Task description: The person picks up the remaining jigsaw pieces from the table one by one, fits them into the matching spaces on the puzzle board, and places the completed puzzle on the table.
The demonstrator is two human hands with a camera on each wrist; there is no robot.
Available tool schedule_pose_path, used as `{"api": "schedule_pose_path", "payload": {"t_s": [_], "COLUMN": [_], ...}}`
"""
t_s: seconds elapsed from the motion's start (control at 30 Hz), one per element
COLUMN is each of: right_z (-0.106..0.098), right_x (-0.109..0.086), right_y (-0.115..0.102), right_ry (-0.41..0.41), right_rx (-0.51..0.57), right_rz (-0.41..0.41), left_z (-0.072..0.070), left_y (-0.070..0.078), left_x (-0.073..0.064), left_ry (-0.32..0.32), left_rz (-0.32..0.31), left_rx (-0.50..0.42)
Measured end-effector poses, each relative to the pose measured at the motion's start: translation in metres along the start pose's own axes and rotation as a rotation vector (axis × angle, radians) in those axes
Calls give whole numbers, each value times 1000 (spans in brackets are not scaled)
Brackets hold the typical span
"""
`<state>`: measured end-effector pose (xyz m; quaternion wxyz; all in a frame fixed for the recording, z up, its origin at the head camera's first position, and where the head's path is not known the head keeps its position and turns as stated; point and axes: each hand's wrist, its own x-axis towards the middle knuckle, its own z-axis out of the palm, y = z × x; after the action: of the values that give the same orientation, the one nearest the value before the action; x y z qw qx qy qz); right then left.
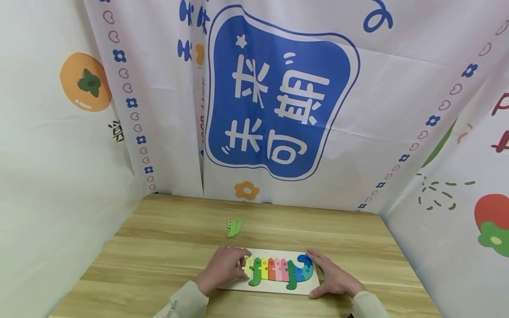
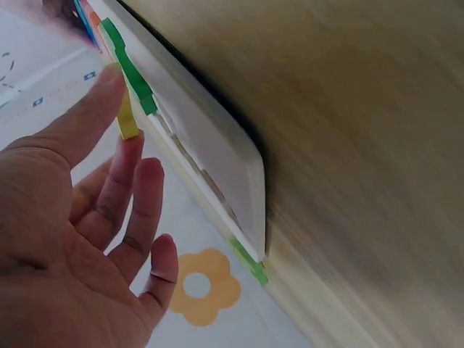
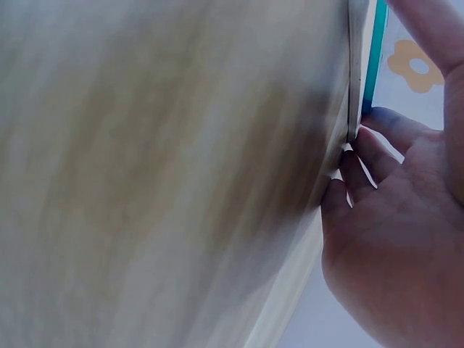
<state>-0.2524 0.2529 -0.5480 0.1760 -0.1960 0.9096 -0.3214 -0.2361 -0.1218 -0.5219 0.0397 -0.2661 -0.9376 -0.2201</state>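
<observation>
A white wooden puzzle board (image 1: 274, 287) lies on the table with a row of coloured pieces in it, green, yellow, orange, pink and blue, numbered and shaped like a crocodile's body. My left hand (image 1: 224, 266) pinches a pale yellow puzzle piece (image 2: 127, 119) between thumb and fingers at the left end of the row, beside a green leg piece (image 2: 129, 65). With thumb and fingers spread across its right end, my right hand (image 1: 335, 276) grips the board. Beyond the board, a light green crocodile head piece (image 1: 234, 228) lies loose.
The wood-grain table (image 1: 179, 229) meets a white printed cloth (image 1: 171, 132) at the back. White printed walls stand to the left and right.
</observation>
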Motion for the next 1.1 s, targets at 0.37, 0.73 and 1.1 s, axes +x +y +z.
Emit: {"api": "schedule_pose_path", "payload": {"t_s": [0.37, 0.73, 1.1], "right_z": [-1, 0, -1], "right_x": [1, 0, 1], "right_y": [0, -2, -1], "right_ry": [-2, -4, -6], "right_rx": [9, 11, 12], "right_rz": [4, 11, -1], "left_z": [12, 13, 11], "left_y": [-1, 1, -5], "left_x": [7, 8, 7], "left_ry": [-16, -60, -60], "left_rz": [-70, -100, -141], "left_rx": [-20, -43, -156]}}
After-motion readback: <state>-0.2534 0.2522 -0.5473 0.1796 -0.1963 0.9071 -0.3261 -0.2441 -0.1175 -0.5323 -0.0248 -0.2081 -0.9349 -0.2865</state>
